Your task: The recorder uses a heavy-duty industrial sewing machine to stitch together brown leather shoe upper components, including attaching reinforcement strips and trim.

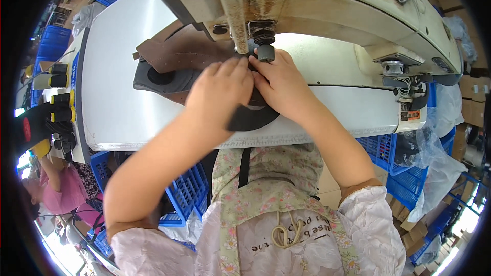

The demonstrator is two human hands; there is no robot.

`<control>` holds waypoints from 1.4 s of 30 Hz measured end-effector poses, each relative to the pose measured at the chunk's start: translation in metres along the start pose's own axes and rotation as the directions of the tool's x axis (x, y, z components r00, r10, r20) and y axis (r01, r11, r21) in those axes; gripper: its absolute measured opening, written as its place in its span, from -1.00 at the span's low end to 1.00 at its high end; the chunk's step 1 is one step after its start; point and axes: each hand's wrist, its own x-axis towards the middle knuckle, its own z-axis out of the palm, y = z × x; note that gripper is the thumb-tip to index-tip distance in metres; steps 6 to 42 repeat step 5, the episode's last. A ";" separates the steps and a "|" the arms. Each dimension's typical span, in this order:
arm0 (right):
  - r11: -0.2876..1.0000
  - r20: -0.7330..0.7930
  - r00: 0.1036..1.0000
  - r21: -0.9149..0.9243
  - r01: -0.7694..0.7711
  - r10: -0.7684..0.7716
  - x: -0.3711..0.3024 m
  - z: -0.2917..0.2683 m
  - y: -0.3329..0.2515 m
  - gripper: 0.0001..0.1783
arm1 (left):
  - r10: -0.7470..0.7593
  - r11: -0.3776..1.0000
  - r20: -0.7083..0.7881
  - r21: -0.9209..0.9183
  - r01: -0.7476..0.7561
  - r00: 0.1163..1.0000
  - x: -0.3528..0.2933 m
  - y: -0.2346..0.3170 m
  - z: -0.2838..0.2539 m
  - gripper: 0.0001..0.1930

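Under the head of a cream sewing machine (327, 15) lies a brown shoe upper (189, 51) with black lining, its pieces spread to the left and toward me. My left hand (220, 89), slightly blurred, is closed over the middle of the upper with its fingers together beside the needle area. Close against it, my right hand (281, 82) grips the upper's right part, thumb and forefinger near the presser area. The exact stitching point is hidden by the machine head and my fingers. A black curved part (253, 118) of the upper shows below my hands.
The white table (115, 107) ends in a front edge before my apron. Blue crates (186, 194) stand below it, with more at the right (383, 151) beside plastic sheeting. Black-and-yellow items (61, 105) line the far-left side. Another person in pink (66, 191) sits at lower left.
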 end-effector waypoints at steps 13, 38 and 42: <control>0.995 0.134 0.991 0.099 -0.012 -0.001 0.002 -0.009 0.013 -0.64 | -0.285 0.941 -0.104 0.162 0.299 0.953 0.004 0.029 0.050 -0.49; 0.995 0.134 0.991 0.099 -0.012 -0.001 0.002 -0.009 0.013 -0.64 | -0.285 0.941 -0.104 0.162 0.299 0.953 0.004 0.029 0.050 -0.49; 0.995 0.134 0.991 0.099 -0.012 -0.001 0.002 -0.009 0.013 -0.64 | -0.285 0.941 -0.104 0.162 0.299 0.953 0.004 0.029 0.050 -0.49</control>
